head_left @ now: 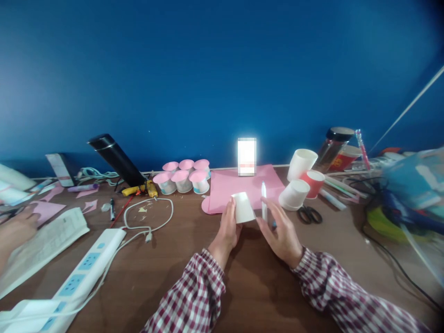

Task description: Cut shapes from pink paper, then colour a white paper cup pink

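White cup (244, 208) is being gripped by L hand (227, 227); approx. upright pen (264, 190), just right of cup, is being held by R hand (280, 230).

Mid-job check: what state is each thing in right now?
White cup: tilted, held in the left hand
White pen: roughly upright, in the right hand
Pink-topped cups: six, standing in two rows
Black flask: leaning
Pink sheet: flat on the table
Screen: lit
Scissors: lying down, blades hidden
Power strip: flat; whether live, cannot tell
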### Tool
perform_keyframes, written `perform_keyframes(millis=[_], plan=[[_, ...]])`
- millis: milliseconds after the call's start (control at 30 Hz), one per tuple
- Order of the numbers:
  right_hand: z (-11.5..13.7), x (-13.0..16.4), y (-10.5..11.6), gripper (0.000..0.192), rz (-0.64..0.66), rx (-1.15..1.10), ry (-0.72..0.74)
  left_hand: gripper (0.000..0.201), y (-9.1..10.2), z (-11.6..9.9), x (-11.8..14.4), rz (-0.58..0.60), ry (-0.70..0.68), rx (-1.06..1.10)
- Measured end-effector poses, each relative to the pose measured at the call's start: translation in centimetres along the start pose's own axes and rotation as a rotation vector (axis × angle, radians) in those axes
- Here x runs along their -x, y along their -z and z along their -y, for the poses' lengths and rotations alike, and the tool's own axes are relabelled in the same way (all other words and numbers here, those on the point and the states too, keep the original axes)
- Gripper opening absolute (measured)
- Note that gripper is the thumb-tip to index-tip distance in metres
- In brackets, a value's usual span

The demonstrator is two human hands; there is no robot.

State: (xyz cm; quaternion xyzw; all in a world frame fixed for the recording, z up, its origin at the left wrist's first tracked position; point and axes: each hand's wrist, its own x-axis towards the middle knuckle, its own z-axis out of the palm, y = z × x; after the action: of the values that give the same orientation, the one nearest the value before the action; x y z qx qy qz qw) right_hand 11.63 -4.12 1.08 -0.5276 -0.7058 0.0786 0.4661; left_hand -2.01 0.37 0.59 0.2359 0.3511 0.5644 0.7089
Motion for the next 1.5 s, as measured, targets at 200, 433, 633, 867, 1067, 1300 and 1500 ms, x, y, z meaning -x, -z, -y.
perform_keyframes(millis=[200, 433, 633, 867, 1067, 1300, 1500], plan=[[-0.6, 0.0, -0.3, 0.044, 0.013, 0.033, -0.036, 0.037, 0.0, 0.0, -0.1, 0.045, -0.009, 0.056], [-0.5, -0.3, -0.2, 0.039, 0.031, 0.035, -0.076, 0.045, 0.1, 0.3, -0.2, 0.101, -0.011, 0.082], [-1.5, -0.4, -0.6, 0.035, 0.059, -0.240, -0.304, 0.045, 0.0, 0.1, -0.1, 0.091, 0.008, 0.113], [-2.7, -0.2, -1.3, 0.039, 0.035, -0.599, -0.381, 0.052, 0.0, 0.0, -0.1, 0.105, 0.040, 0.099], [-2.5, -0.3, -1.2, 0.036, 0.004, -0.588, -0.406, 0.042, 0.2, 0.1, 0.1, 0.101, -0.045, 0.017], [-2.4, -0.8, -0.5, 0.010, 0.052, -0.250, -0.277, 0.040, 0.0, 0.3, 0.1, 0.038, -0.108, -0.042], [-1.8, -2.4, -0.7, 0.022, 0.250, 0.361, -0.191, 0.035, -0.4, -0.4, 0.9, 0.040, -0.410, -0.399]])
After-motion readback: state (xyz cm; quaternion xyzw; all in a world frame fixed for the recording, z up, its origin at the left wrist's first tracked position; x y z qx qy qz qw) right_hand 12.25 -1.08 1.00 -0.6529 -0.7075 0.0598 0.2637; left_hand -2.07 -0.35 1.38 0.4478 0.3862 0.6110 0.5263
